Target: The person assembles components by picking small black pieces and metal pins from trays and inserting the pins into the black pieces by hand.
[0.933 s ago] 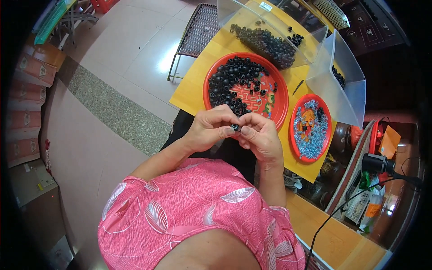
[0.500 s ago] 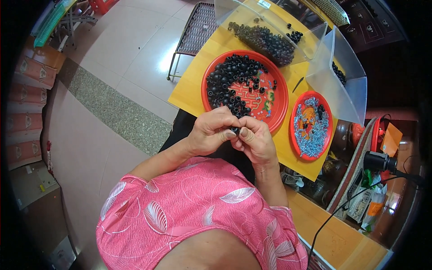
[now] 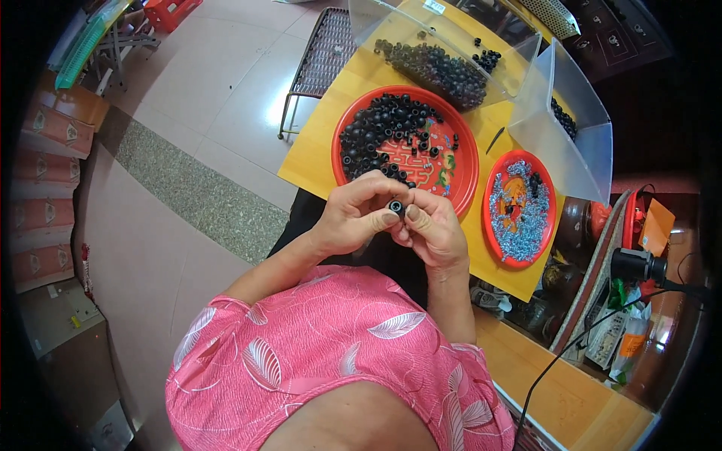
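You've got the fingers of your left hand [image 3: 350, 214] and right hand [image 3: 440, 239] pinched on one black bead [image 3: 396, 207] mid-frame, big red tray [image 3: 472, 169] just above.

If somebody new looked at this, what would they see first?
Probably the pink leaf-patterned top, filling the lower middle. Just above, the left grip and right grip hold a small black bead-like piece; beyond them lies a big red tray of black pieces, with a smaller red tray of shiny bluish bits to its right.
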Available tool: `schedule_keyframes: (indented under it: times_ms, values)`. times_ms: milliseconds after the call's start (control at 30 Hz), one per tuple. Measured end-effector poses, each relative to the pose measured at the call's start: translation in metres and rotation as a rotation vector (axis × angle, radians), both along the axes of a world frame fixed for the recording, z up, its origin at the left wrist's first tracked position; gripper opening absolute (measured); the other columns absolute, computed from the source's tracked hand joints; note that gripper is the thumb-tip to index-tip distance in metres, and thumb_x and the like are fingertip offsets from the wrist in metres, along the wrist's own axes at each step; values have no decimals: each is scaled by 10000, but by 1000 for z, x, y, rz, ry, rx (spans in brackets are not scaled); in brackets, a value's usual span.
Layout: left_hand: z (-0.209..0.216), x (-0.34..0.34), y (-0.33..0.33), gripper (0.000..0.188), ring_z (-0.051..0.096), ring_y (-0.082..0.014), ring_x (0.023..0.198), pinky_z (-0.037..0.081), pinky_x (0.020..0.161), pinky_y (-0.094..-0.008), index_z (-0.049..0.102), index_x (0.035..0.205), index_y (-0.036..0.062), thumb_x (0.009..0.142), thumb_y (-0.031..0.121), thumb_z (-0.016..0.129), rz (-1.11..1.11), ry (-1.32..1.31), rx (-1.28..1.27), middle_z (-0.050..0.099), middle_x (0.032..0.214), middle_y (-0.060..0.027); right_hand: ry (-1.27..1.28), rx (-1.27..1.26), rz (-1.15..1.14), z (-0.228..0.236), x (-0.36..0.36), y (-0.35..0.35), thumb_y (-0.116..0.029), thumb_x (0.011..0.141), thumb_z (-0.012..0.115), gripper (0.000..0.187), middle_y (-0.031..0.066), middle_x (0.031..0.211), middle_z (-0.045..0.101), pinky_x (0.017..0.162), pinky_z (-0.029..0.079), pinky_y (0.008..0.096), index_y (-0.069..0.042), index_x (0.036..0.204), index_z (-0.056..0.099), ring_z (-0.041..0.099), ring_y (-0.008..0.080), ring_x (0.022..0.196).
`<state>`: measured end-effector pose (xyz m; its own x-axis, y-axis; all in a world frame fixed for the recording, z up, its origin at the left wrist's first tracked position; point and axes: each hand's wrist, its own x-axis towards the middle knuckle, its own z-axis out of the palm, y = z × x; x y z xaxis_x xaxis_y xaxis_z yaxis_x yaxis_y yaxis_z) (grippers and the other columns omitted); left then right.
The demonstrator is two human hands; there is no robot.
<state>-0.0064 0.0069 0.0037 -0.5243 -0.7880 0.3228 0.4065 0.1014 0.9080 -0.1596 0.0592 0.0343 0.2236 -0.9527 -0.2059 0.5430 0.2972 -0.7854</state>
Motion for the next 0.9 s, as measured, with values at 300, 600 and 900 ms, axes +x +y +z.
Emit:
schedule_keyframes:
  times_ms: [300, 600, 900]
  values:
    - [1, 8, 2, 172, 528, -123, 787, 429, 656, -217, 598, 901, -15, 738, -69, 607, 90, -72, -96, 530, 864, -70, 367, 4, -168, 10, 11, 6, -65, 809, 608, 118, 13, 704, 578, 471, 403, 160, -3, 904, 573, 519, 43, 575]
    - [-3, 10, 7, 159, 534, -92, 796, 447, 677, -215, 578, 914, -26, 760, -66, 579, -13, -48, 179, 545, 838, -47, 612, -116, -270, 14, 20, 10, -20, 794, 600, 66, 3, 728, 580, 515, 431, 191, -1, 857, 589, 540, 59, 628]
    - [-5, 14, 8, 175, 550, -95, 757, 462, 650, -221, 565, 966, -28, 797, 10, 593, -137, 79, 460, 575, 872, -53, 605, -45, -220, 24, 15, 9, -17, 797, 582, 53, 24, 701, 577, 482, 408, 181, 15, 839, 580, 525, 58, 569]
